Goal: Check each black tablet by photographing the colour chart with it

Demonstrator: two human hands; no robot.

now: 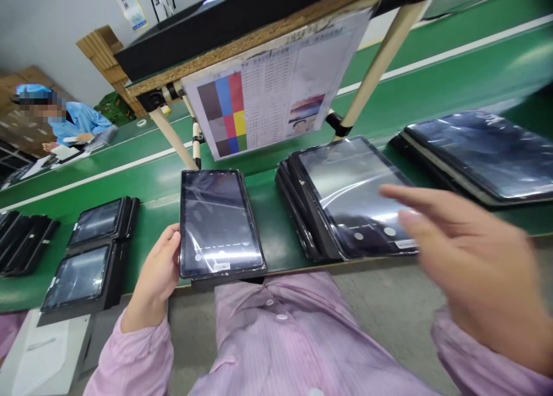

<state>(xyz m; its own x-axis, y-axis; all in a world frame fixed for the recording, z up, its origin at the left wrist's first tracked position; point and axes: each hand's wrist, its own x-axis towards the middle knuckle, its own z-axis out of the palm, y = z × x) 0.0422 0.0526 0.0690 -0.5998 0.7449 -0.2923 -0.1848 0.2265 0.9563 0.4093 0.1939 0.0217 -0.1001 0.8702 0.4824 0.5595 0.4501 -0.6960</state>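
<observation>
Held at its left edge by my left hand point(159, 263) is a tablet point(216, 217) in clear film, its screen lit with a camera-style display. My thumb lies along the edge, and the other fingers are mostly hidden. The tablet is at the front rim of the green bench. To the right, my right hand point(470, 258) hovers over a second tablet point(349, 183) with a similar lit screen, which lies on a stack of dark tablets or cases. The index finger and thumb are stretched out, holding nothing; whether a fingertip touches the screen I cannot tell.
A pipe-framed shelf point(259, 45) stands over the bench point(268, 212), with a printed colour chart point(276, 91) hanging from it. More tablets lie at the right point(488, 154) and in stacks at the left point(97, 220). A co-worker point(78, 120) in blue sits at the far left.
</observation>
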